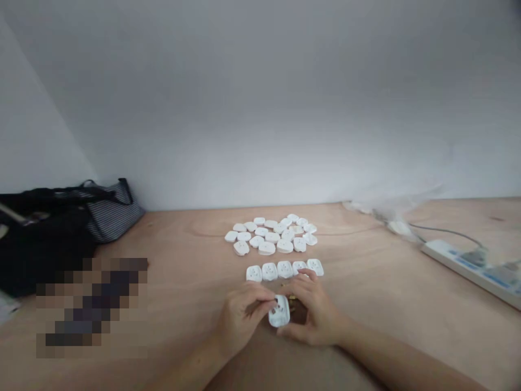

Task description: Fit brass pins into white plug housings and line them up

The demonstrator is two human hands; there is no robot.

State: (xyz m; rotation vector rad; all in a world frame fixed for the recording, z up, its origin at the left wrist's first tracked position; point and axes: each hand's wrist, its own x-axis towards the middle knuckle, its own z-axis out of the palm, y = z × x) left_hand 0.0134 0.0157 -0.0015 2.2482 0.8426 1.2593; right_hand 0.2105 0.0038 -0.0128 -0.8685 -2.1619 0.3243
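A white square plug housing with slots and hollows inside sits tilted toward me between my two hands, near the table's front. My right hand curves around its right side, thumb at the lower edge and fingers reaching over the top. At the upper left of the housing, my left hand is closed in a pinch over its inside; what the fingertips hold, if anything, is too small to make out. Small brass pieces lie under my right palm, partly hidden. Just beyond the hands runs a row of several similar white housings.
Farther back lies a cluster of white plug covers. A white power strip with a grey cable and a clear plastic bag are at right. At left are a black bag, a striped pouch and a pixelated dark object.
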